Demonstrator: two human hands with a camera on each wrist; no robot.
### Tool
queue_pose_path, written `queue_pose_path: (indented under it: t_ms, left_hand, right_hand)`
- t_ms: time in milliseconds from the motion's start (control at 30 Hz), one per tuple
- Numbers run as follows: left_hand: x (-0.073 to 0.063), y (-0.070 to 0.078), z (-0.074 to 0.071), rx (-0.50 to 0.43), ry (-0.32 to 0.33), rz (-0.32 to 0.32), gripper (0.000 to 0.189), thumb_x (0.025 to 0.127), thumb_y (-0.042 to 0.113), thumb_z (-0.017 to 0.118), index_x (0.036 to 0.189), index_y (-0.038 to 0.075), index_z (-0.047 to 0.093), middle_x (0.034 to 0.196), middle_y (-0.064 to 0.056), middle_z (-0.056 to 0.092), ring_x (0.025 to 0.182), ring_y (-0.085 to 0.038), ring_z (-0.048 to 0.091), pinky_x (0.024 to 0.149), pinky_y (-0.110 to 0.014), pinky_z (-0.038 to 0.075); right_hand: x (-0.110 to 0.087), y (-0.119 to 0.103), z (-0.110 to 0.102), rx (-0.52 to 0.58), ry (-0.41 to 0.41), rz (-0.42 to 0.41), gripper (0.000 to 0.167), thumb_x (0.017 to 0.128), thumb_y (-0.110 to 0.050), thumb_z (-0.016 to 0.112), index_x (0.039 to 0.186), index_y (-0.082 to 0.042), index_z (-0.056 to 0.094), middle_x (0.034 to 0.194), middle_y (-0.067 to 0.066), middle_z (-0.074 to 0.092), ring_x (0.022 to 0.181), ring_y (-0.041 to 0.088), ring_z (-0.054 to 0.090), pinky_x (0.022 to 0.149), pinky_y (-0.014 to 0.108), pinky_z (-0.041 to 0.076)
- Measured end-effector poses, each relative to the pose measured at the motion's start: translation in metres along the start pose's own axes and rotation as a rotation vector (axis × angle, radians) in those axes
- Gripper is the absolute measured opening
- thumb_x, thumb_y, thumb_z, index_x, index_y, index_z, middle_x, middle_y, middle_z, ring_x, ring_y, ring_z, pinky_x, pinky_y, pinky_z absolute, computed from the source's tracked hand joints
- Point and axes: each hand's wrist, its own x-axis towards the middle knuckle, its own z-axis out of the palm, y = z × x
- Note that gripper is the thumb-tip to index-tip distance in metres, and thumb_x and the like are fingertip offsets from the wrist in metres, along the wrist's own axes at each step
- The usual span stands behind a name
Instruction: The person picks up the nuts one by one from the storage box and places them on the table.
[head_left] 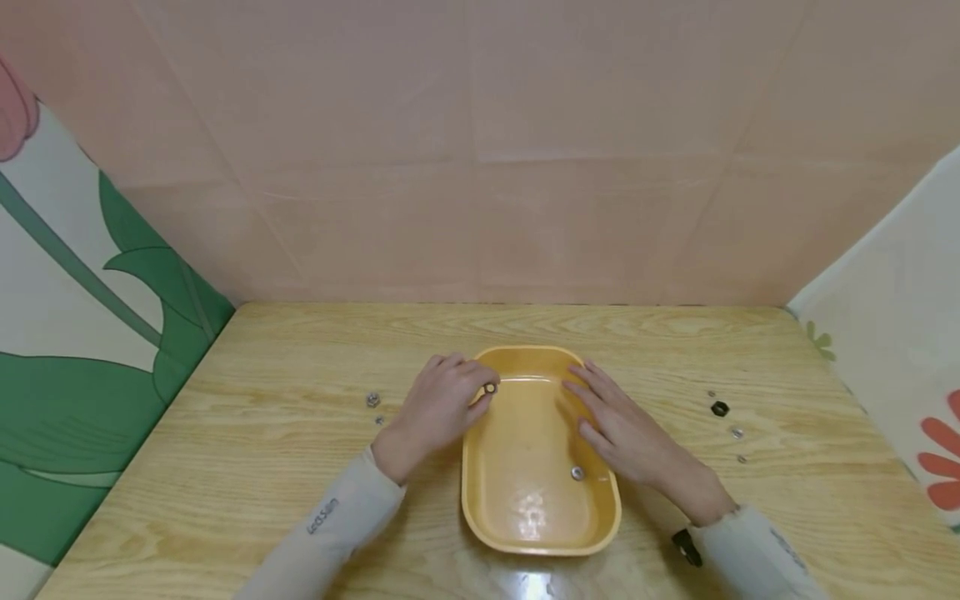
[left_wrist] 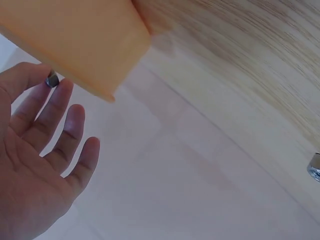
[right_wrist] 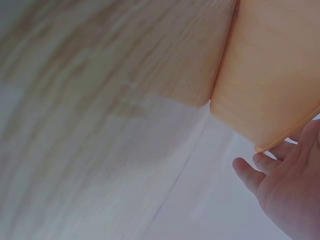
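Note:
Between thumb and fingers, my left hand [head_left: 438, 402] pinches a small metal nut [head_left: 491, 388] at the left rim of a yellow plastic tray [head_left: 542, 550]. The left wrist view shows the dark side of that nut [left_wrist: 52, 79], with the other fingers spread loosely below. My right hand [head_left: 622, 425] lies over the tray's right rim, its fingers extended above the inside and holding nothing visible. On the tray floor, toward the right wall, lies one metal nut [head_left: 577, 473].
Left of the tray are a metal nut [head_left: 372, 400] and a smaller metal piece [head_left: 378, 421]. To the right lie a black hex nut [head_left: 720, 408] and several small metal pieces [head_left: 738, 433]. A black object [head_left: 686, 547] sits beside the right sleeve. A pink sheet [head_left: 480, 233] backs the table.

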Motion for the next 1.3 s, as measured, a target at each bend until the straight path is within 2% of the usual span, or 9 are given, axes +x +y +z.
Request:
queue_pose_path:
  t_ms: [267, 467, 633, 800, 1000, 1133, 1300]
  left_hand:
    - [-0.003, -0.01, -0.003, -0.017, -0.011, -0.049, 0.017, 0.09, 0.016, 0.072, 0.106, 0.013, 0.074, 0.106, 0.0, 0.076, 0.091, -0.019, 0.062, 0.085, -0.039, 0.051]
    - [-0.005, -0.019, -0.005, -0.009, 0.032, -0.073, 0.012, 0.089, 0.015, 0.072, 0.1, 0.014, 0.075, 0.105, 0.001, 0.077, 0.085, -0.018, 0.063, 0.079, -0.037, 0.05]
    - [-0.005, -0.025, -0.005, -0.021, 0.019, -0.097, 0.014, 0.089, 0.016, 0.072, 0.102, 0.014, 0.076, 0.104, 0.001, 0.077, 0.085, -0.019, 0.063, 0.075, -0.035, 0.048]
    - [-0.007, -0.032, -0.007, -0.048, 0.001, -0.15, 0.015, 0.089, 0.019, 0.074, 0.103, 0.015, 0.076, 0.105, 0.001, 0.077, 0.094, -0.021, 0.066, 0.082, -0.04, 0.051]
    - [-0.009, -0.041, -0.007, -0.051, -0.019, -0.203, 0.016, 0.087, 0.014, 0.075, 0.102, 0.014, 0.076, 0.1, 0.001, 0.077, 0.098, -0.024, 0.067, 0.086, -0.044, 0.052]
    - [-0.01, -0.046, -0.005, -0.057, -0.043, -0.208, 0.016, 0.086, 0.012, 0.075, 0.102, 0.012, 0.076, 0.1, 0.0, 0.077, 0.097, -0.024, 0.067, 0.085, -0.044, 0.052]
    - [-0.011, -0.053, -0.005, -0.036, -0.039, -0.199, 0.014, 0.087, 0.012, 0.074, 0.101, 0.012, 0.076, 0.098, 0.001, 0.077, 0.09, -0.021, 0.067, 0.081, -0.042, 0.053]
  right_hand:
    - [0.0, 0.001, 0.001, 0.008, -0.019, 0.017, 0.048, 0.097, -0.01, 0.053, 0.143, 0.002, 0.047, 0.157, 0.02, 0.035, 0.149, 0.043, 0.022, 0.117, 0.06, 0.027]
    - [0.0, 0.001, 0.001, 0.001, -0.005, 0.002, 0.048, 0.096, -0.01, 0.053, 0.142, 0.003, 0.048, 0.157, 0.02, 0.036, 0.148, 0.044, 0.024, 0.116, 0.06, 0.029]
    - [0.0, 0.002, 0.001, 0.005, -0.014, 0.009, 0.048, 0.096, -0.01, 0.053, 0.142, 0.003, 0.048, 0.157, 0.021, 0.035, 0.149, 0.043, 0.022, 0.116, 0.061, 0.028]
    - [0.002, 0.002, 0.001, 0.004, -0.013, 0.006, 0.048, 0.096, -0.01, 0.053, 0.141, 0.003, 0.049, 0.157, 0.021, 0.036, 0.149, 0.043, 0.022, 0.116, 0.061, 0.027]
    - [0.001, 0.0, 0.001, 0.008, -0.014, 0.001, 0.047, 0.096, -0.009, 0.053, 0.141, 0.003, 0.049, 0.156, 0.022, 0.036, 0.148, 0.044, 0.023, 0.116, 0.061, 0.027]
    - [0.001, 0.0, 0.0, 0.008, -0.007, -0.001, 0.046, 0.096, -0.009, 0.053, 0.141, 0.002, 0.05, 0.156, 0.021, 0.037, 0.148, 0.044, 0.024, 0.116, 0.061, 0.028]
    - [0.001, 0.0, -0.001, 0.011, -0.003, 0.002, 0.046, 0.096, -0.009, 0.053, 0.14, 0.003, 0.05, 0.156, 0.021, 0.037, 0.148, 0.044, 0.024, 0.115, 0.062, 0.028]
